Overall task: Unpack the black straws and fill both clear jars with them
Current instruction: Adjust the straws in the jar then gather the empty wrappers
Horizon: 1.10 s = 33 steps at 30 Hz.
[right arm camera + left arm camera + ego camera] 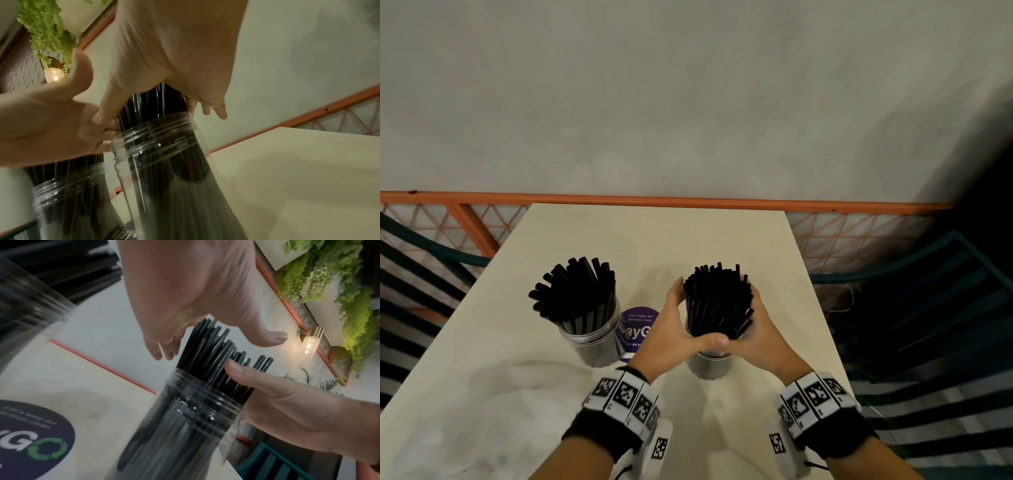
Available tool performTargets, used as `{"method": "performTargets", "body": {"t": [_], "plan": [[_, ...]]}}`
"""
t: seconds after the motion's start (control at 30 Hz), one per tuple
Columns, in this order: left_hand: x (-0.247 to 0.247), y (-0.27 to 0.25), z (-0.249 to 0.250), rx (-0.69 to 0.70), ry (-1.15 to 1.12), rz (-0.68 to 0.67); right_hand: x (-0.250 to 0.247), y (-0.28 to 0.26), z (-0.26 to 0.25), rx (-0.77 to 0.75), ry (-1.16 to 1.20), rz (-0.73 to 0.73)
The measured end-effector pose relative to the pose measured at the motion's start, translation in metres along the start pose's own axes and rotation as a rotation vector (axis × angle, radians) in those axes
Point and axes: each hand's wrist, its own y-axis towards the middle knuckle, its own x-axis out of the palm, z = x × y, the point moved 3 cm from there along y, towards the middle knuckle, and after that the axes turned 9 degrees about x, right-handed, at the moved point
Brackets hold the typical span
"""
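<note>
Two clear jars stand on the pale table (640,236). The left jar (592,342) is packed with black straws (575,294) that fan out above its rim. In the right jar (710,365) stands another bundle of black straws (717,301). My left hand (671,322) and right hand (763,329) wrap this bundle from both sides just above the rim, thumbs meeting in front. In the left wrist view, my right hand's thumb (232,368) presses on the straws above the threaded rim (197,404). The right wrist view has my right hand's fingers (216,110) behind the bundle.
A round purple sticker (638,325) lies on the table between the jars. Something pale and crumpled (482,411) covers the front left of the table. An orange rail (654,198) runs behind the far edge. Dark slatted chairs (928,308) flank the table.
</note>
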Motion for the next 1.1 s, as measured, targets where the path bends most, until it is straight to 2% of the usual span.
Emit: {"method": "performTargets", "body": {"t": [0.1, 0.17, 0.23, 0.33, 0.43, 0.57, 0.7, 0.8, 0.93, 1.1], "plan": [[0.004, 0.021, 0.005, 0.040, -0.010, -0.018, 0.010, 0.013, -0.003, -0.057, -0.048, 0.051], [0.008, 0.031, 0.003, 0.074, -0.037, 0.016, 0.019, 0.021, -0.006, -0.086, -0.094, 0.103], [0.012, 0.034, 0.003, 0.116, -0.059, 0.067, 0.022, 0.027, -0.009, -0.056, -0.084, 0.166], [0.014, 0.032, 0.008, 0.176, -0.084, 0.110, 0.021, 0.030, -0.004, -0.022, 0.008, 0.164], [0.010, 0.031, 0.010, 0.198, -0.085, 0.044, 0.014, 0.026, 0.005, -0.034, 0.034, 0.153], [0.002, 0.031, -0.003, 0.127, -0.094, -0.084, 0.009, 0.018, 0.024, -0.022, 0.063, 0.087], [0.004, 0.036, -0.015, 0.088, -0.095, -0.129, 0.010, 0.022, 0.028, 0.004, -0.011, 0.101], [0.011, 0.039, -0.011, 0.106, -0.055, -0.036, 0.015, 0.028, 0.013, -0.043, -0.098, 0.142], [0.011, 0.038, -0.005, 0.127, -0.060, 0.090, 0.014, 0.029, -0.004, -0.063, -0.038, 0.172], [0.011, 0.033, -0.016, 0.071, -0.062, 0.083, 0.020, 0.029, 0.003, -0.029, -0.088, 0.114]]}}
